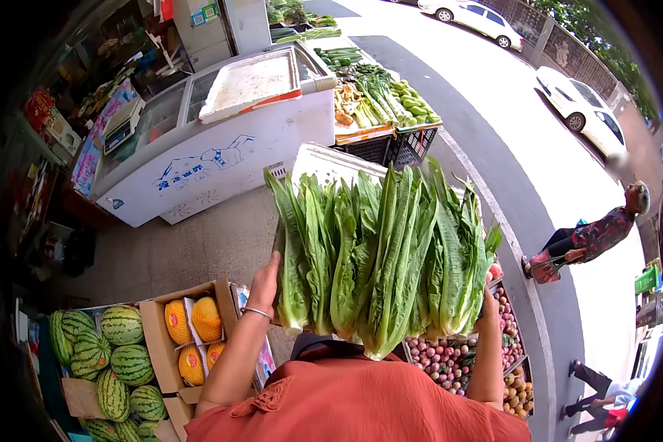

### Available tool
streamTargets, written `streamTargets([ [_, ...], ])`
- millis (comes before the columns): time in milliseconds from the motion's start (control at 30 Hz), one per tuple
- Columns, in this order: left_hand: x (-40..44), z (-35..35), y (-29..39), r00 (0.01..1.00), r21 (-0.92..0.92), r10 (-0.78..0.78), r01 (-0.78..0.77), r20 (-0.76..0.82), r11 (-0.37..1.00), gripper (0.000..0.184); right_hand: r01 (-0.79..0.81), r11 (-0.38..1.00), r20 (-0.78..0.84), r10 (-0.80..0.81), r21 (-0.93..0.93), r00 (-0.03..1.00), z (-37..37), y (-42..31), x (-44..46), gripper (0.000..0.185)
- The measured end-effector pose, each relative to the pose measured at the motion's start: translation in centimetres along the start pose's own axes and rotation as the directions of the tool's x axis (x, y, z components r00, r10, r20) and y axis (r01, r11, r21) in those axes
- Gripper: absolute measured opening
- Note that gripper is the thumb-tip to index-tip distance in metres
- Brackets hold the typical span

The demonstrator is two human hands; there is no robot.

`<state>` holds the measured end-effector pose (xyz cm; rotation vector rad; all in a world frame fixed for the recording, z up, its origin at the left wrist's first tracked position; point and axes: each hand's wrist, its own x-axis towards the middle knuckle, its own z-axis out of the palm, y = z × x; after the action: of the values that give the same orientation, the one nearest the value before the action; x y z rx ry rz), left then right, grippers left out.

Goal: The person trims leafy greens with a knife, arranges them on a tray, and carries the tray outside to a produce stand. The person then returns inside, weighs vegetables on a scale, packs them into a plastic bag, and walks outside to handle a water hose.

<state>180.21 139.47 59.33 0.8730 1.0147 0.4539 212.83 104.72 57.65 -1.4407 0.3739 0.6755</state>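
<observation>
A row of long green romaine lettuce heads (390, 258) lies side by side in front of my body, leaf tips pointing away and pale stem ends toward me. Beneath them is a white tray (335, 159), mostly covered by the leaves; its far rim shows. My left hand (264, 286), with a bracelet at the wrist, grips the load's left side. On the opposite side my right hand (488, 313) holds on, its fingers partly hidden by leaves.
Watermelons (121, 361) and boxed yellow melons (192, 331) stand at lower left. Crates of small purplish fruit (442, 361) lie at lower right. Ahead are a chest freezer (221, 158) and a vegetable stand (383, 103). A person (600, 236) with a bag is on the street.
</observation>
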Motion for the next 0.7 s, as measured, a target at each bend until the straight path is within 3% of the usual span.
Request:
streamTargets([
  [100,8.7,2.6,2.6,0.998,0.018,0.012,-0.013,0.068,1.000,0.053,0.026,1.000,-0.041,-0.026,0.003,0.999,-1.3,1.1,11.4,0.040],
  [200,19.1,4.5,3.9,0.992,0.117,0.034,-0.048,0.122,0.992,0.063,0.061,0.994,-0.028,-0.058,0.087,0.998,3.1,0.2,15.7,0.040],
  [333,30.7,8.6,5.2,0.986,0.297,0.021,-0.070,0.165,0.952,0.070,0.097,0.985,-0.182,-0.071,0.140,0.981,10.1,-2.2,17.1,0.038],
  [367,32.7,10.0,6.5,0.985,0.314,0.007,-0.062,0.175,0.947,0.070,0.088,0.979,-0.192,-0.052,0.183,0.980,10.7,-2.1,18.1,0.038],
  [400,34.6,11.3,7.4,0.980,0.338,-0.019,-0.050,0.199,0.940,0.069,0.131,0.975,-0.199,-0.094,0.178,0.975,10.4,-1.4,19.4,0.053],
  [500,39.7,14.9,8.2,0.971,0.372,-0.020,-0.073,0.240,0.926,0.067,0.157,0.964,-0.262,-0.099,0.213,0.960,11.3,0.0,23.0,0.047],
  [567,42.0,17.1,9.5,0.919,0.366,-0.065,-0.088,0.388,0.926,0.068,0.124,0.961,-0.235,-0.065,0.246,0.970,10.3,0.5,25.5,0.047],
  [700,49.9,22.0,8.5,0.932,0.420,-0.085,-0.077,0.352,0.904,0.070,0.126,0.953,-0.322,-0.032,0.276,0.946,10.9,-1.8,29.0,0.046],
])
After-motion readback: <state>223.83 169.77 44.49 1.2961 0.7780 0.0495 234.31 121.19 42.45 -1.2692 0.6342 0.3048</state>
